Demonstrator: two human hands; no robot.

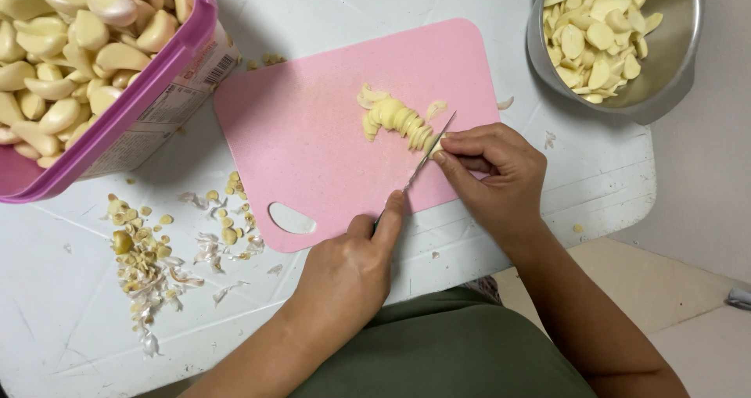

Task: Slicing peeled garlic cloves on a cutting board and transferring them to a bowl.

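Right now the left hand is clenched on a knife, index finger laid straight along the spine, tip pointing to 1 o'clock; the handle is hidden in the fist. Blade runs thin and slanted up toward 1 o'clock, edge down at the end of the garlic. Right hand is curled, fingertips pinching the uncut end of the clove against the board, knuckles bent, wrist coming in from 5 o'clock. Left forearm enters from 7 o'clock. Sliced garlic sits fanned in a short row near board centre, at 10 o'clock from the right fingers. Pink board lies on a white table. Tub of whole peeled cloves at 10 o'clock, tilted. Steel bowl of slices at 2 o'clock. Trimmings scattered at 8 o'clock off the board.
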